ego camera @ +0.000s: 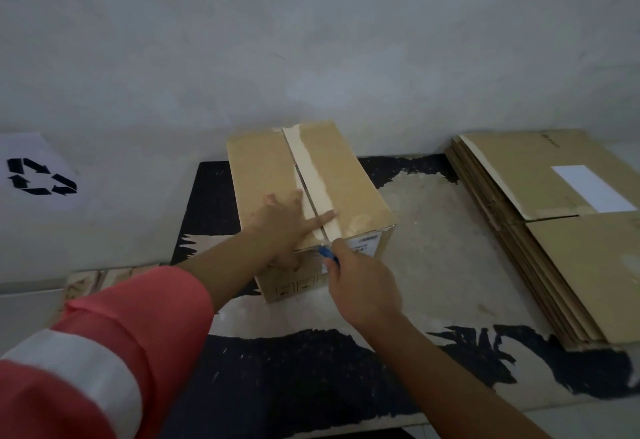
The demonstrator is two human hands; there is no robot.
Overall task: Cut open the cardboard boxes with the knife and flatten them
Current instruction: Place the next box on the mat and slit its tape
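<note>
Box: the sealed cardboard box (263, 168) stands on the bench (433, 231) near the wall, with the tape seam (306, 161) running away from the person.
Left hand: the left hand (280, 227) lies flat on the box top, fingers straight and spread, one fingertip across the seam. It grips nothing; the likely purpose is to keep the box from sliding under the blade.
Right hand: the right hand (363, 286) is clenched round the blue knife (327, 253), with its tip at the near end of the seam.
Hazard: the finger across the seam lies in the cutting line; clear it before any stroke.
Surroundings: a stack of flattened boxes (554, 231) lies to the right, well apart; a recycling sign (38, 175) lies to the left.
</note>
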